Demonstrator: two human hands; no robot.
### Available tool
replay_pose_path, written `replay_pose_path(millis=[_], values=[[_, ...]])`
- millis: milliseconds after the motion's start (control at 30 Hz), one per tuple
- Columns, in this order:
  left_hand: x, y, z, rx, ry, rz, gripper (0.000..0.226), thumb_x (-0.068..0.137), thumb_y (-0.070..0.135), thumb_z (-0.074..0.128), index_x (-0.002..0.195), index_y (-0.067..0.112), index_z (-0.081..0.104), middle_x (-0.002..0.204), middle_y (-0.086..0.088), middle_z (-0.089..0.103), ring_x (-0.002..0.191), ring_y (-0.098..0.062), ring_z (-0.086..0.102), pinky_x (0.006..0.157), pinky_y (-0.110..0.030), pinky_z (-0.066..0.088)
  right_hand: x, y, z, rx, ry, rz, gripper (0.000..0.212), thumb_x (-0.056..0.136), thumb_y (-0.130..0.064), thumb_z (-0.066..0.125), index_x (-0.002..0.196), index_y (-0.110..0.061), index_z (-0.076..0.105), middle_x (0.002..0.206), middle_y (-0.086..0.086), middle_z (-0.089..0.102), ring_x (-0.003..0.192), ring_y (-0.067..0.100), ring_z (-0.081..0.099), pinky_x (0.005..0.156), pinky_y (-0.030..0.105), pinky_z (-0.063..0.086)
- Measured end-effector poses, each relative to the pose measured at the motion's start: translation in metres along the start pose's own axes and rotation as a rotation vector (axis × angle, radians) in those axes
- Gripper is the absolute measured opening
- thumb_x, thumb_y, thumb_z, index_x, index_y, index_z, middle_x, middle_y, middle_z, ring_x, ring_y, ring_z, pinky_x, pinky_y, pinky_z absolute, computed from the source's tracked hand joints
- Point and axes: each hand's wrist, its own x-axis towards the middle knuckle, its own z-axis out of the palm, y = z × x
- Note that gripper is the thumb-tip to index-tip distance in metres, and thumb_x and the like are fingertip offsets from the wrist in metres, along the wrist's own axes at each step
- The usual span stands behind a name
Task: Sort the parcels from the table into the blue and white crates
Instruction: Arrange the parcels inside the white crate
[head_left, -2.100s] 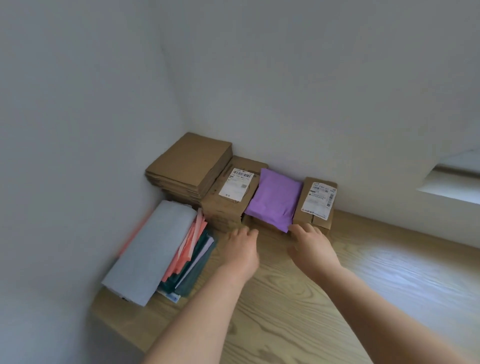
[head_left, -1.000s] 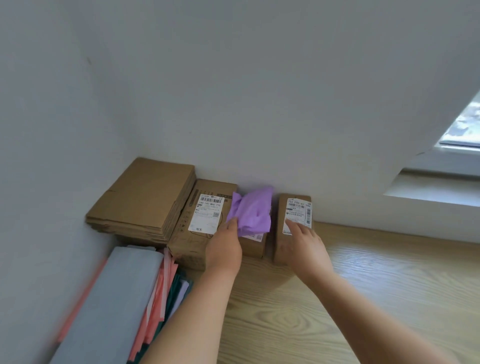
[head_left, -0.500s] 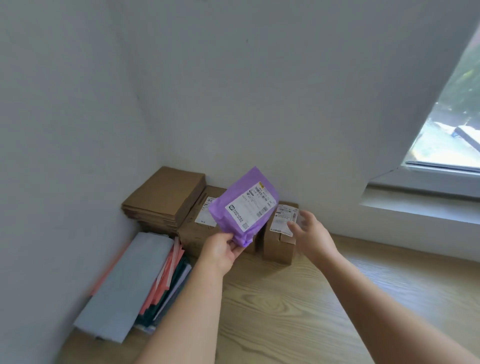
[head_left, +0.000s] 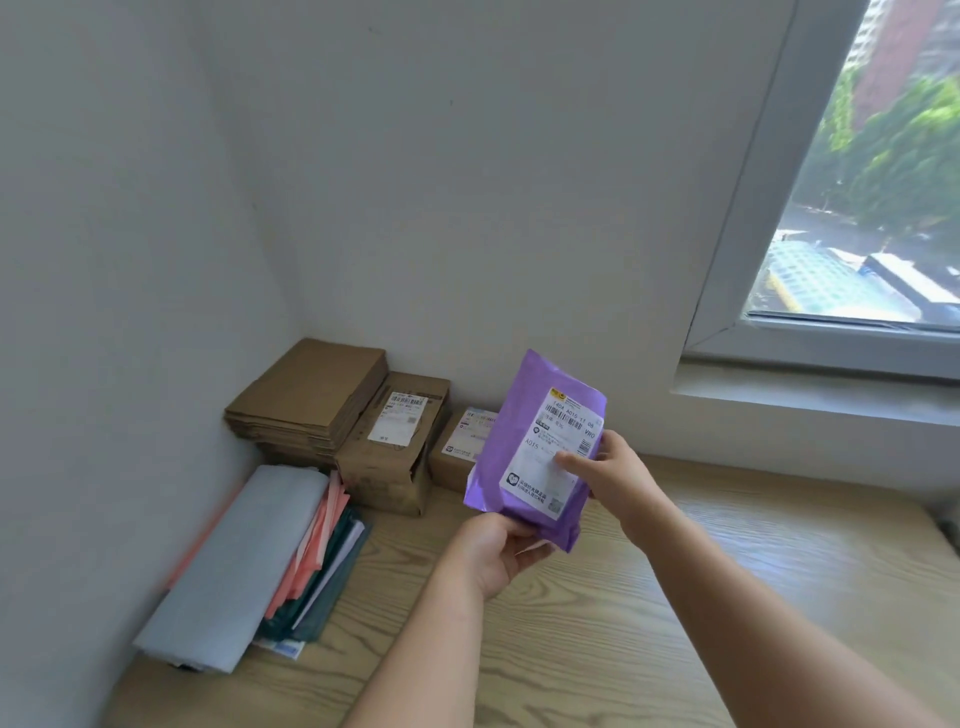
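On my feed the purple parcel (head_left: 496, 457) is off the table (head_left: 675, 597) now. A second ago it lay across the two boxes at the back left corner with its plain side up. Now it is held upright in the air in front of them with its white shipping label (head_left: 563, 441) turned toward the camera. The left hand (head_left: 493, 551) grips the bottom edge, its thumb curled over the front. The right hand (head_left: 608, 478), which was resting on the small box (head_left: 460, 447) a moment back, has come across and pinches the parcel's right edge, with the thumb pressed on the label and the fingers behind. With the mailer lifted away, the small box shows its own label, though the parcel partly hides it. The large box (head_left: 395, 441) sits just to its left, touching the stack of flattened cardboard (head_left: 311, 395) in the corner. A pile of flat mailers (head_left: 239, 561) lies along the left edge. I judge this to be the label check that decides which crate the parcel goes to. Neither the blue nor the white crate is in view, so the next step means turning away from this corner, and the two boxes are still to be sorted.
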Motion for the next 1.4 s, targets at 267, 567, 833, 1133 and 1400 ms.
replay_pose_path(millis=[267,567,833,1133,1400], values=[[0.004,0.021,-0.019,0.162,0.007,0.043,0.025,0.082,-0.019,0.054,0.090,0.001,0.066,0.091,-0.013,0.068,0.084,-0.021,0.062,0.078,-0.032,0.050,-0.001,-0.008,0.008,0.232,0.123,-0.015,0.034,0.083,0.000,0.073,0.111,-0.012,0.057,0.106,0.009,0.071,0.095,0.026,0.071,0.086,0.046,0.058],[0.003,0.032,-0.025,0.059,-0.017,0.150,0.053,0.065,0.018,0.083,0.114,0.008,0.068,0.102,-0.015,0.076,0.099,-0.033,0.072,0.093,-0.046,0.056,-0.009,-0.006,0.018,0.174,0.004,-0.037,0.048,0.082,-0.002,0.076,0.124,-0.017,0.060,0.104,0.011,0.074,0.088,0.026,0.074,0.073,0.039,0.061],[0.004,0.040,-0.033,-0.017,0.080,0.201,0.027,0.079,0.010,0.079,0.105,0.008,0.070,0.090,-0.013,0.077,0.078,-0.026,0.075,0.060,-0.033,0.060,-0.023,-0.006,0.022,0.301,-0.070,0.003,0.034,0.088,-0.007,0.071,0.118,-0.016,0.060,0.105,0.009,0.075,0.085,0.021,0.075,0.064,0.028,0.058],[-0.003,0.047,-0.037,-0.012,0.004,0.192,0.041,0.077,0.009,0.080,0.115,0.003,0.068,0.105,-0.018,0.075,0.099,-0.035,0.072,0.090,-0.047,0.057,-0.027,-0.001,0.022,0.378,0.025,-0.012,0.032,0.082,0.003,0.074,0.111,-0.005,0.067,0.104,0.016,0.075,0.096,0.035,0.072,0.086,0.046,0.058],[-0.002,0.047,-0.039,0.140,-0.073,0.197,0.043,0.072,0.010,0.080,0.113,0.004,0.068,0.103,-0.015,0.076,0.098,-0.033,0.073,0.094,-0.049,0.055,-0.026,0.002,0.020,0.375,0.054,-0.015,0.034,0.080,-0.003,0.078,0.112,-0.007,0.067,0.105,0.012,0.075,0.096,0.033,0.073,0.087,0.051,0.058]])
